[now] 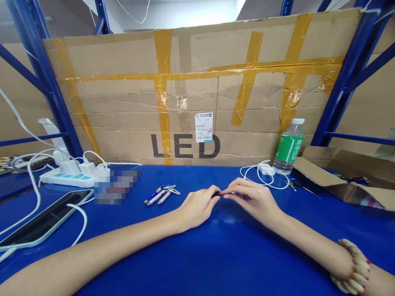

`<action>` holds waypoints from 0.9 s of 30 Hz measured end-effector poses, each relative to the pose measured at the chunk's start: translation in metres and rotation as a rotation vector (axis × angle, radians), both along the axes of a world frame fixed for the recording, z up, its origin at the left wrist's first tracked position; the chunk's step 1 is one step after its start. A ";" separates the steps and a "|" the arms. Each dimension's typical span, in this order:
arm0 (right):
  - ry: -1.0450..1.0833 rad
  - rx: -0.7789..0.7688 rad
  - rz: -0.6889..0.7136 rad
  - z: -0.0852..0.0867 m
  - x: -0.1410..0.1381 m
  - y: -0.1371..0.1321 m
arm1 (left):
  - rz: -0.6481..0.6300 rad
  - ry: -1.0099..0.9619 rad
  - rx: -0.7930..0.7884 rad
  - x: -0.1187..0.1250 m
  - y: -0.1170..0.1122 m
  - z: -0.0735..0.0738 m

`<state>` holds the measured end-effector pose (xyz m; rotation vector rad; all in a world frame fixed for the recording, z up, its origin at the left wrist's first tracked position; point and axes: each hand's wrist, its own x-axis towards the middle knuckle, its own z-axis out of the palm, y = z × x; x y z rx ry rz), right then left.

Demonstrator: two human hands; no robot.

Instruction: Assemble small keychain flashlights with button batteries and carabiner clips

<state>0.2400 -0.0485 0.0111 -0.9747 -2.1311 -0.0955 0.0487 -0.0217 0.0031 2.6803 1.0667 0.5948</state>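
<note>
My left hand (197,205) is closed around a small black object (217,193), with only its dark tip showing between thumb and forefinger. Close against that tip, my right hand (254,201) has its thumb and fingertips pinched together. What sits in the right fingers is too small and covered to name. Both hands meet just above the blue tabletop (197,263). Left of them lies a small group of slim silver and blue metal tubes (160,195) with clip rings, like keychain penlights.
A phone (43,220) and a white power strip (68,177) with cables lie at left, beside a blurred patch. At right are a coiled white cable (267,170), a water bottle (289,148) and an open cardboard box (348,176). A large taped carton (129,119) stands behind.
</note>
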 end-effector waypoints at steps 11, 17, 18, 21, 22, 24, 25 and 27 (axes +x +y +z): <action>0.197 -0.113 -0.039 0.002 -0.004 0.001 | -0.099 -0.006 -0.013 -0.003 -0.001 0.005; 0.317 -0.287 0.006 0.004 -0.006 0.000 | -0.140 0.020 -0.028 -0.003 0.000 0.004; 0.331 -0.320 0.010 0.003 -0.006 0.000 | -0.144 0.020 -0.030 -0.004 0.000 0.004; 0.340 -0.399 0.033 0.001 -0.005 0.002 | -0.167 0.014 -0.031 -0.005 0.000 0.004; 0.338 -0.403 0.040 0.000 -0.004 0.002 | -0.176 0.012 -0.031 -0.006 0.000 0.004; 0.332 -0.384 0.053 0.000 -0.003 0.002 | -0.187 0.007 -0.032 -0.007 0.000 0.003; 0.327 -0.370 0.059 0.000 -0.003 0.002 | -0.189 0.005 -0.030 -0.007 0.000 0.002; 0.322 -0.361 0.071 0.000 -0.004 0.001 | -0.186 0.004 -0.021 -0.007 0.000 0.002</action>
